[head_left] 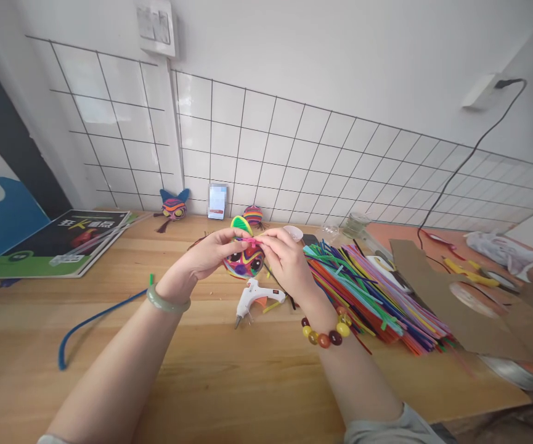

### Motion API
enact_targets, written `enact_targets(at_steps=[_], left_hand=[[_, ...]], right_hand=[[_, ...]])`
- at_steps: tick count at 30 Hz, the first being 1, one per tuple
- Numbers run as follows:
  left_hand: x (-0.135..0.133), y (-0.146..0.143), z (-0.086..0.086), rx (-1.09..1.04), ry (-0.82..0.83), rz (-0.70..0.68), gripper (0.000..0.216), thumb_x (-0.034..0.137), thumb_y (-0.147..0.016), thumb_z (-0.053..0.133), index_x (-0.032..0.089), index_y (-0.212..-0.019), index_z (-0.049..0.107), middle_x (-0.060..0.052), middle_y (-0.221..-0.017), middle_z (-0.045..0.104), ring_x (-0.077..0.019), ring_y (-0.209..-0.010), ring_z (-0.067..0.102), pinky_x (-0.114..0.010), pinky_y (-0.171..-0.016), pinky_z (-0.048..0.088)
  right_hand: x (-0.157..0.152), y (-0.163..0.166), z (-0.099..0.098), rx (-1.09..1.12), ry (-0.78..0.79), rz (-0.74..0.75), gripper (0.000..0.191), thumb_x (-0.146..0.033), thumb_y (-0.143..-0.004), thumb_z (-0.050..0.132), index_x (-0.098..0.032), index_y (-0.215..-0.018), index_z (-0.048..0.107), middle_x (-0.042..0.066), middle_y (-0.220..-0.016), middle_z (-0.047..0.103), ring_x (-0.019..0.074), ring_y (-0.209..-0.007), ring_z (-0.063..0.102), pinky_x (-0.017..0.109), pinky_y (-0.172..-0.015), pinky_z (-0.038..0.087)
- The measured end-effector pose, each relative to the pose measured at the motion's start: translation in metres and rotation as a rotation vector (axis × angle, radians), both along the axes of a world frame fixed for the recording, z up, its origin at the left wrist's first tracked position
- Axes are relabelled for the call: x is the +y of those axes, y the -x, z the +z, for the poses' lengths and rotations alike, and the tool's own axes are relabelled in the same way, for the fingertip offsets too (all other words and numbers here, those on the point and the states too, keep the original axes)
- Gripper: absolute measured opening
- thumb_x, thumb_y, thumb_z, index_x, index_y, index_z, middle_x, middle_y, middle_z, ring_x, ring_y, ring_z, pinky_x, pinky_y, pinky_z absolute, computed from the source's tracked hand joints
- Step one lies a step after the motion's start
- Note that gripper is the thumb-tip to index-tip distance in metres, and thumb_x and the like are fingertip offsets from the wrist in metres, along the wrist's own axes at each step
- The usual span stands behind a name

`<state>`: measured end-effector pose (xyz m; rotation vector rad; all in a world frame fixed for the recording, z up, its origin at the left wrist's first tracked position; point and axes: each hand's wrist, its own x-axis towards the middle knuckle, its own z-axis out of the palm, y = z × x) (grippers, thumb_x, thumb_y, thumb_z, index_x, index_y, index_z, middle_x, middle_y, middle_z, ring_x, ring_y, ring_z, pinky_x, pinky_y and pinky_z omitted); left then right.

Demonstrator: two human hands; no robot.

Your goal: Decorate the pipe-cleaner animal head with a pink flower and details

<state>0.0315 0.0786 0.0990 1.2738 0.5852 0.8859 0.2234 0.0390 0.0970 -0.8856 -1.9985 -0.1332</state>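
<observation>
Both hands meet at the middle of the table around a small pink pipe cleaner piece (253, 242). My left hand (213, 250) pinches it from the left, and my right hand (287, 256) pinches its other end. Just beneath and behind the fingers is a colourful pipe-cleaner animal head (244, 264) with big dark eyes and a green and yellow ear (241, 226). Part of the head is hidden by my hands, and whether they touch it I cannot tell. A white hot glue gun (257, 297) lies in front of it, nozzle pointing toward me.
A heap of coloured pipe cleaners (363, 290) lies at right, beside cardboard (469, 302). At left are a bent blue pipe cleaner (95, 320) and a dark book (85, 237). Along the wall stand a finished-looking blue-eared head (174, 206), a phone (217, 201) and a striped ball (253, 215).
</observation>
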Motion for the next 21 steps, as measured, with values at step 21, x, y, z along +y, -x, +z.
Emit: enact_targets(at_steps=[21], left_hand=[[0.0043, 0.0037, -0.0017, -0.083, 0.033, 0.026, 0.020, 0.025, -0.074, 0.077, 0.016, -0.090, 0.072, -0.003, -0.081, 0.070, -0.0110, -0.068, 0.062, -0.022, -0.064, 0.048]], right_hand=[[-0.0007, 0.0009, 0.0004, -0.018, -0.076, 0.045, 0.024, -0.014, -0.096, 0.047, -0.020, -0.108, 0.067, 0.008, -0.098, 0.062, 0.0170, -0.091, 0.063, 0.033, -0.079, 0.054]])
